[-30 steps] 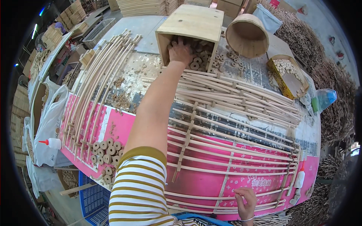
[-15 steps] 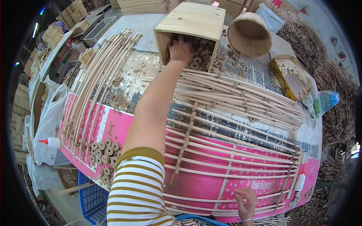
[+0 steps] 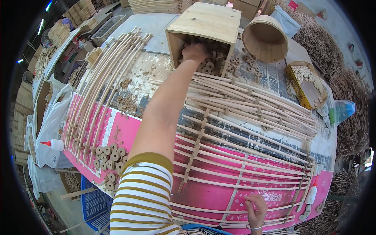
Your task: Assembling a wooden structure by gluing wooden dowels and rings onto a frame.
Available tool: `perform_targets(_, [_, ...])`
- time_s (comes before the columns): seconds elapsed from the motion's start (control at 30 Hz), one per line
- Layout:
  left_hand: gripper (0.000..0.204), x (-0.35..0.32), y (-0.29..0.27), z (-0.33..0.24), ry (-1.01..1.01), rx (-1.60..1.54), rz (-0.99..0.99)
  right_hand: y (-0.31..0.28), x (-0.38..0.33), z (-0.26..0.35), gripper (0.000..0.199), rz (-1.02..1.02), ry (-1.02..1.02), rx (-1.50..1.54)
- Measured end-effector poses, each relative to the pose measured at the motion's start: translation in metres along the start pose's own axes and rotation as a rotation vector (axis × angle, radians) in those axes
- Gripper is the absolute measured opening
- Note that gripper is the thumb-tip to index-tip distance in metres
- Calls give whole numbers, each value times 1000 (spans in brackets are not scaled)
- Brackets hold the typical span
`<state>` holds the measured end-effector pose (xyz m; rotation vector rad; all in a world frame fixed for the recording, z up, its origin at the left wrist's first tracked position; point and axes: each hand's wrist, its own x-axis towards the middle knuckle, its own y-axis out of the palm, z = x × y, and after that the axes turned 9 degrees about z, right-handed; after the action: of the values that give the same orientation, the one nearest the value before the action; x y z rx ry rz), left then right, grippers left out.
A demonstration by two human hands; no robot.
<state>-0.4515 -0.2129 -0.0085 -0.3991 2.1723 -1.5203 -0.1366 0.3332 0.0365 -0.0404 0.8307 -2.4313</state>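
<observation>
My left hand (image 3: 194, 53) is inside a wooden box (image 3: 203, 21) lying on its side, among wooden rings (image 3: 210, 65). Its fingers are blurred and partly lost in shadow, so their grip cannot be made out. Low on the right, my right hand (image 3: 256, 212) is over the pink table covering, near the thin wooden rods (image 3: 235, 208). Its fingers are curled toward the thumb; anything between them is too small to tell. Rods joined by a notched wooden strip (image 3: 194, 149) lie across the table in front of me.
More rods (image 3: 105, 86) lie at the left, beside a heap of wooden rings (image 3: 111, 156). Glue bottles (image 3: 57, 145) stand at both sides. Behind the rods are a round wooden bucket (image 3: 265, 39) and a yellow box (image 3: 307, 84) of small pale pieces. A blue crate (image 3: 94, 203) sits below the table edge.
My left hand has shifted within the box, its fingers now lower and blurred. The whole view has moved slightly. My right hand stays in nearly the same place.
</observation>
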Motion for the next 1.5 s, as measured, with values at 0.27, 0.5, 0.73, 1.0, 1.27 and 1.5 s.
perform_targets(0.27, [106,-6,-2,10,0,-160,-154,6,-1,-11,13,34,-42,-20])
perform_targets(0.5, [63,-3,36,-11,-12,-57,-521,0,5,-11,14,114,-62,2])
perform_targets(0.73, [60,-15,28,-20,-92,-9,-460,-2,6,1,16,140,-39,-37])
perform_targets(1.0, [57,5,43,-21,-108,-90,-495,6,8,-1,12,38,-27,-32])
perform_targets(1.27, [42,15,38,-9,-55,-168,-353,4,4,-6,10,13,-39,-47])
perform_targets(1.5, [33,5,38,-23,-66,-159,-500,2,7,-3,11,-7,-61,-34])
